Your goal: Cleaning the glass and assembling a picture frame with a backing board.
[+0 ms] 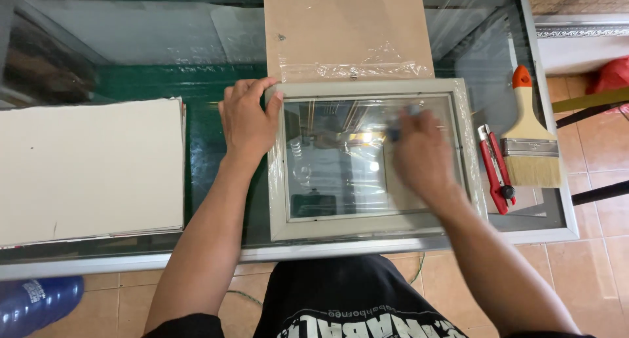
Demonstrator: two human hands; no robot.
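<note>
Across a glass-topped counter [216, 161] with a metal rim, seen from above, lies a pale grey picture frame [370, 158] with a glass pane, loosely wrapped in clear plastic film; it sits near the middle of the counter, its lower edge close to the counter's near rim. Left of the frame, well apart, rests a large white board [92, 171]. Just behind the frame lies a brown backing board [347, 30] with film over its near edge. The left hand [247, 122] presses flat on the frame's upper left corner, fingers together and curled over the moulding. The right hand [424, 156] is blurred with motion on the frame's glass, seemingly holding something small and blue; I cannot tell how its fingers are set. Right of the frame lie a red utility knife [495, 171], just beside it, and a wide paintbrush [529, 138] with an orange-tipped handle. Judging from this, hard pressure could crack the pane or slide the frame toward the near rim, and a sweeping right arm might knock the knife. A blue bottle [33, 302] shows below the counter's left end.
</note>
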